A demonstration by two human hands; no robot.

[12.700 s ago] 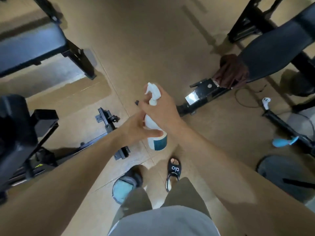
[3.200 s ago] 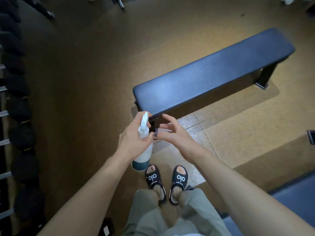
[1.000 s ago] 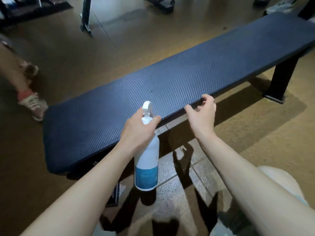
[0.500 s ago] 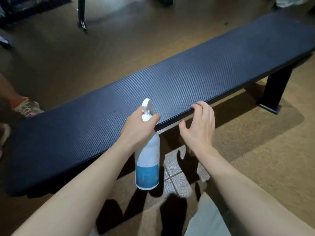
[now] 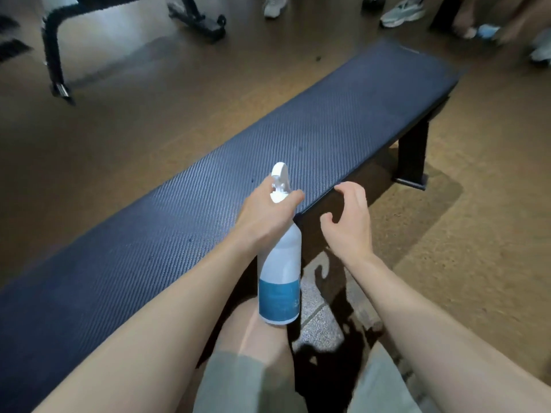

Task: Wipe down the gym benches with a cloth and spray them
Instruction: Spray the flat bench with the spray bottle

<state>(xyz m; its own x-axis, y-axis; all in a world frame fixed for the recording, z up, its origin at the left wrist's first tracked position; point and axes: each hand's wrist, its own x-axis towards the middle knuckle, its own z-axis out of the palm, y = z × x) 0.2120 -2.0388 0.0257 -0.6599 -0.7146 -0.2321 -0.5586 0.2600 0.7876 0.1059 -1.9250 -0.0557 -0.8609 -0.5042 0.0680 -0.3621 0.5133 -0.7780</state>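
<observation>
A: Bench [image 5: 298,150], dark blue textured pad, runs from lower left of the frame to upper right. Left hand [image 5: 265,213] grips the neck of the spray bottle [image 5: 279,275], fingers wrapped under the white trigger head, thumb across the front. Bottle hangs upright at centre frame, just off the near edge of the pad.

B: Right hand?

A: Right hand [image 5: 347,222] holds nothing. Fingers loosely curled, tips at or just above the near edge of the pad; can't tell if they touch it.

B: Cloth?

A: None in view. That is the first risk, by my reckoning: spray goes down with nothing ready to wipe it, and liquid sits or runs off the pad edge onto the floor [image 5: 477,263].

B: Nozzle aim?

A: Nozzle seems to point away, over the pad toward the far side, though the tip is too small to be sure. Held this close to the near edge, a squeeze could wet only a narrow patch, or overshoot the pad altogether.

B: Anyone nearby?

A: Sneakers [image 5: 402,11] along the top of the frame, upper right, beyond the far end. Mist drifting that way could land on them. Also, one hand on the neck alone: the bottle could swing when the trigger is pulled.
</observation>
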